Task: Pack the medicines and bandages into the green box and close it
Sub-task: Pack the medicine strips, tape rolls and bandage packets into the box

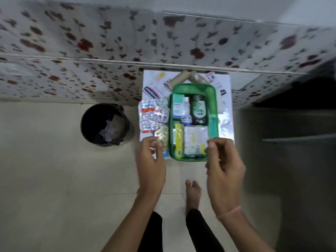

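The open green box (214, 99) stands on a small white table (225, 82). It holds a dark bottle (198, 110), a white-green carton (177, 106), a yellow tube (178, 140) and flat packets (195, 140). Left of it lie blister strips (151, 115) and a gold blister strip (162, 136). My left hand (151, 160) pinches the near end of the gold strip. My right hand (224, 166) hovers with curled fingers at the box's near right corner; blur hides whether it grips anything. Two bandage rolls (179, 79) and a blue-white ointment pack (151, 91) lie behind the box.
Foil strips (225, 120) lie right of the box. A black bin (106, 124) stands on the tiled floor to the left. A bed with a floral sheet (91, 51) runs behind the table. My bare foot (193, 193) is just before the table.
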